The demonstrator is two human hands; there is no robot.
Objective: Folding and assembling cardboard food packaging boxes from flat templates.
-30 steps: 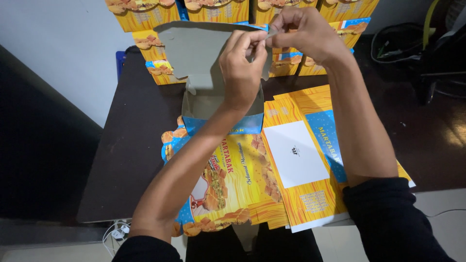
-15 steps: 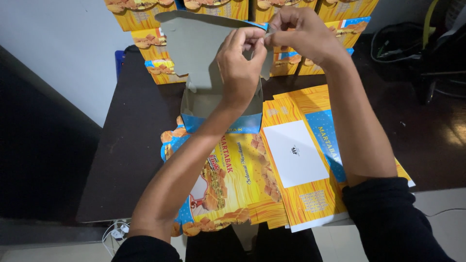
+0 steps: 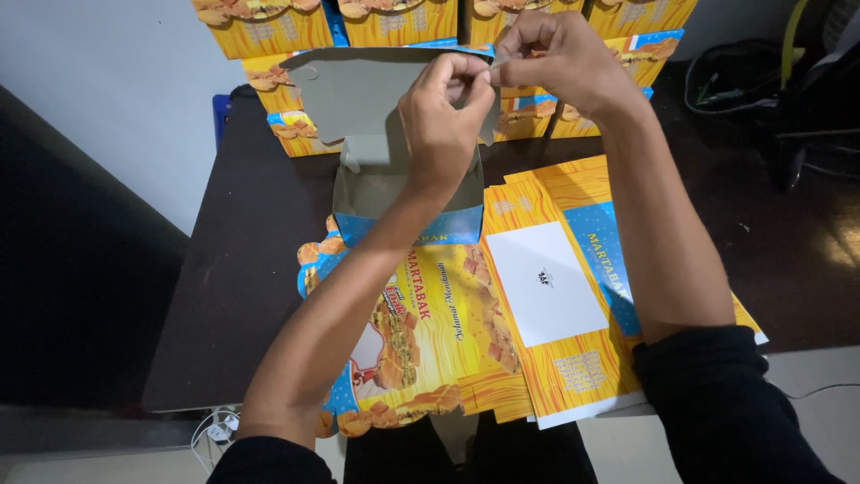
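The half-folded box (image 3: 394, 170) stands on the table (image 3: 233, 296), with both hands at its far right corner: left hand (image 3: 443, 116) nearer, right hand (image 3: 560, 63) just behind. Behind the box, finished boxes (image 3: 403, 18) are stacked. Right of it lie flat sheets (image 3: 555, 296); another flat sheet (image 3: 430, 350) lies before it

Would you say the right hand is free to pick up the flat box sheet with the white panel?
Probably not at once: the right hand is pinching the grey box flap together with the left hand. The flat sheet itself lies uncovered below.
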